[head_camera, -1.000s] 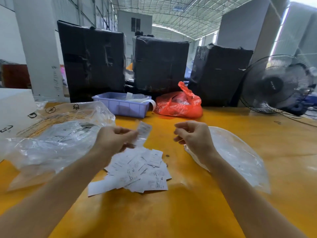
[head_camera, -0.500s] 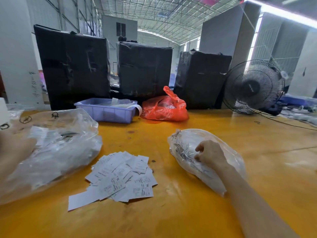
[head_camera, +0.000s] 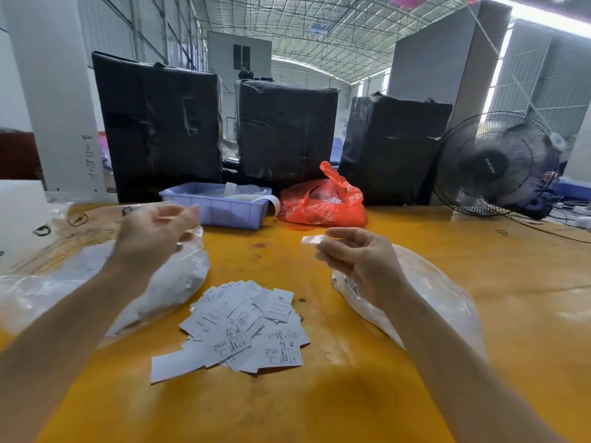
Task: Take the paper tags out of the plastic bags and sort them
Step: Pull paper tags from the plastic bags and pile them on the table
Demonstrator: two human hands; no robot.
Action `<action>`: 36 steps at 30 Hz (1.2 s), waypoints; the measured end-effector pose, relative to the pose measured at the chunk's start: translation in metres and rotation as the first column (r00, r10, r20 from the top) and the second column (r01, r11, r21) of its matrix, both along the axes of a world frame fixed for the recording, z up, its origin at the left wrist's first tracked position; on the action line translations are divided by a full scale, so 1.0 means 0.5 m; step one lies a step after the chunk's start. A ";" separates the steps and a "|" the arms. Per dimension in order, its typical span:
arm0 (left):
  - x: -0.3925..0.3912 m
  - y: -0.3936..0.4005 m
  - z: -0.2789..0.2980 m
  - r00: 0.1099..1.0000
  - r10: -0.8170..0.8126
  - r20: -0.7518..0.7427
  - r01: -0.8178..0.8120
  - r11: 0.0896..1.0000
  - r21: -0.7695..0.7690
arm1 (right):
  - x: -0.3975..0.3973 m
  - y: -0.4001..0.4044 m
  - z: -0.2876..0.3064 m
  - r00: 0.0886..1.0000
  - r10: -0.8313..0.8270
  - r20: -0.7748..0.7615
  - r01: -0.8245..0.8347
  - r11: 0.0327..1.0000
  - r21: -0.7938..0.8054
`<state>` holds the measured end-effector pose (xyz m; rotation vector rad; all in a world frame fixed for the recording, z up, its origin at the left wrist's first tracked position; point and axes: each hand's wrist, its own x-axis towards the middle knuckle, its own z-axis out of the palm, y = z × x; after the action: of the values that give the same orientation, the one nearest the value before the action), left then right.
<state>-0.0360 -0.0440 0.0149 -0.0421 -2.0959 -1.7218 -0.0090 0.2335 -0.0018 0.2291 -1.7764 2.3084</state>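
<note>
A loose pile of white paper tags (head_camera: 243, 324), some marked XL, lies on the yellow table (head_camera: 319, 398) between my forearms. My right hand (head_camera: 361, 260) is raised above a clear plastic bag (head_camera: 441, 298) of tags and pinches a small clear packet (head_camera: 311, 240) at its fingertips. Left of the pile, my left hand (head_camera: 153, 235) hovers blurred over a large crumpled clear plastic bag (head_camera: 172, 279), fingers curled. Whether it holds anything is unclear.
A blue plastic tray (head_camera: 220, 212) and a red plastic bag (head_camera: 323, 203) sit at the back of the table before three black-wrapped boxes (head_camera: 160, 123). A black fan (head_camera: 492, 164) stands back right with cables. A white box (head_camera: 19, 219) sits far left.
My right hand has come up out of the right bag with a small clear packet. My left hand has swung back in from the far left and risen over the big bag.
</note>
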 end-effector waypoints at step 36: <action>0.039 0.121 -0.072 0.766 -0.523 0.374 0.332 0.820 0.466 | -0.011 -0.117 -0.069 0.978 0.150 0.148 -0.122 0.975 -0.185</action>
<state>-0.0164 0.0165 -0.0213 0.0238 -2.1597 -2.6421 -0.0146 0.1747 -0.0361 0.1423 -1.6619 2.6321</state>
